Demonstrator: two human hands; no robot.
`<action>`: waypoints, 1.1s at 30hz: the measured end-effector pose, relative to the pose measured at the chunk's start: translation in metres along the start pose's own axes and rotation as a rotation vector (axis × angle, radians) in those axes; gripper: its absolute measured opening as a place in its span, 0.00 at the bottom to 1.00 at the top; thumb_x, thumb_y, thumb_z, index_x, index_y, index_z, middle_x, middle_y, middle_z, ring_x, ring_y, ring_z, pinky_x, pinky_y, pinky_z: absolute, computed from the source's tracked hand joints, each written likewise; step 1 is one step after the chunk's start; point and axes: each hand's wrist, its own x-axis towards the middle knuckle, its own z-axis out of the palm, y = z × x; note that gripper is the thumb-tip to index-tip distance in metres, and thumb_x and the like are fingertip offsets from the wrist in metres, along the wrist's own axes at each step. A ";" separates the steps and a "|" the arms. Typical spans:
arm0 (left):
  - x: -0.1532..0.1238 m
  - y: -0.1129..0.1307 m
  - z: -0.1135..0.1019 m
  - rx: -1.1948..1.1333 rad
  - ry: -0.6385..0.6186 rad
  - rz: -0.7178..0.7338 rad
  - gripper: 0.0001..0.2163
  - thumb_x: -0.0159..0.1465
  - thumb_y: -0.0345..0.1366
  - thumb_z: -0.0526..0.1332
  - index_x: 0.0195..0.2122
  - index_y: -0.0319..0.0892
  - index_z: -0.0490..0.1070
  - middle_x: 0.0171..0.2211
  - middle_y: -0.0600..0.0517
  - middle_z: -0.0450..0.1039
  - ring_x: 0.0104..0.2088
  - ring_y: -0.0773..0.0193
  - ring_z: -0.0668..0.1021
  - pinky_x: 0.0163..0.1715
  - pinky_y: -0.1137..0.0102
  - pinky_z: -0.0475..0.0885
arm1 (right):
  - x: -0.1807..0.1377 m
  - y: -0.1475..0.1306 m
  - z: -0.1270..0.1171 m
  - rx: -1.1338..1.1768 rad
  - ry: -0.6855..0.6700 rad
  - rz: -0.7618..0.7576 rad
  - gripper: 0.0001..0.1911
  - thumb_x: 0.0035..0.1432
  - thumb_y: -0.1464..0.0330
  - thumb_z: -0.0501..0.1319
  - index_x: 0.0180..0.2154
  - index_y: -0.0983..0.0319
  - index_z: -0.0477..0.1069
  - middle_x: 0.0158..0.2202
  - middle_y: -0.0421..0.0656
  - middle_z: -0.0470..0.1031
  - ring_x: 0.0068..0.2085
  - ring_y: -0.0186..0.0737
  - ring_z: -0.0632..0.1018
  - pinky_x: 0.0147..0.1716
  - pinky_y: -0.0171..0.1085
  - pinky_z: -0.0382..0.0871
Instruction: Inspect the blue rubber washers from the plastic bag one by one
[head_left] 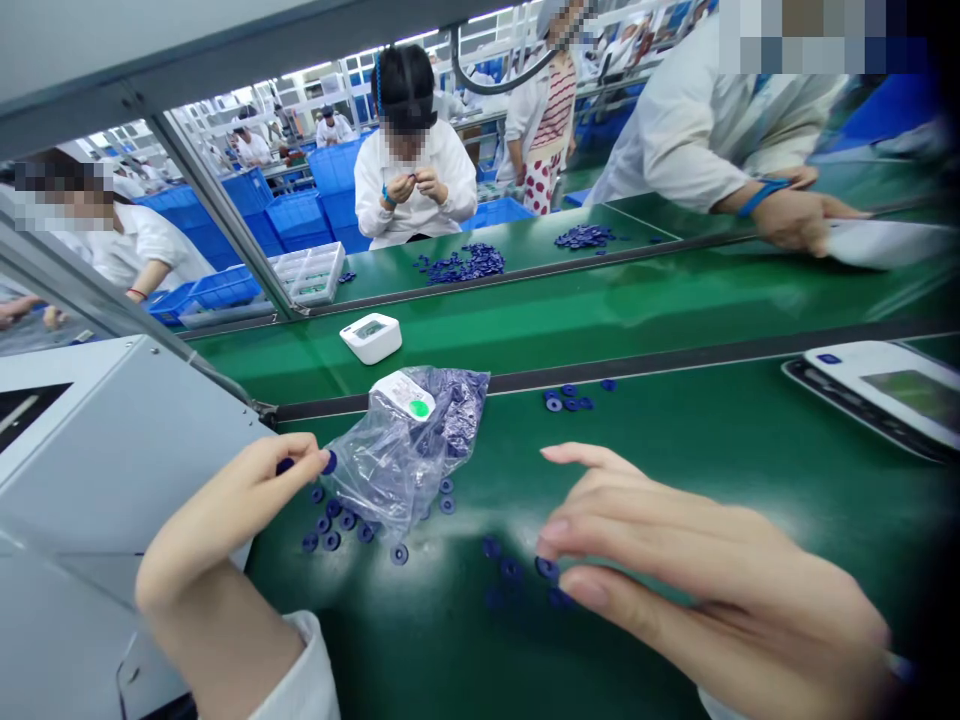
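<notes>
My left hand [232, 500] pinches a small dark blue ring [330, 461] between thumb and finger; another ring [283, 466] shows against its bent fingers. Just right of it lies a clear plastic bag [390, 460] with a white label, a green dot and many blue rings inside. Loose rings [331, 540] are scattered in front of the bag. My right hand [697, 570] has its thumb and fingertips closed about a blue ring [546, 567], low over the green table, with its index finger raised. Several more rings [511, 569] lie just left of those fingertips.
A small group of rings [570, 402] lies beyond my right hand. A white device with a screen [892, 385] stands at right, a small white display box [371, 338] on the belt [600, 305], a grey machine [127, 430] at left. Co-workers in white sit across, near ring piles [465, 263].
</notes>
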 end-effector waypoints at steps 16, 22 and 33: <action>0.057 -0.024 0.012 -0.061 0.047 -0.162 0.21 0.61 0.56 0.53 0.29 0.41 0.67 0.22 0.55 0.60 0.21 0.69 0.60 0.19 0.75 0.53 | 0.004 0.007 0.005 -0.062 0.076 0.023 0.11 0.59 0.78 0.61 0.42 0.59 0.71 0.32 0.37 0.78 0.31 0.33 0.78 0.56 0.46 0.70; 0.019 0.066 0.069 -0.806 -0.648 0.269 0.27 0.66 0.60 0.35 0.38 0.44 0.62 0.17 0.60 0.47 0.18 0.71 0.47 0.15 0.77 0.44 | 0.005 0.007 0.006 -0.149 0.153 0.006 0.12 0.58 0.79 0.61 0.43 0.62 0.71 0.35 0.40 0.76 0.37 0.35 0.77 0.56 0.44 0.69; -0.001 0.086 0.100 -1.067 -0.701 0.132 0.25 0.65 0.62 0.39 0.45 0.47 0.60 0.24 0.58 0.53 0.21 0.73 0.52 0.18 0.78 0.45 | 0.001 0.002 0.010 -0.259 -0.086 -0.016 0.08 0.61 0.76 0.59 0.40 0.60 0.71 0.33 0.39 0.71 0.36 0.35 0.73 0.59 0.51 0.61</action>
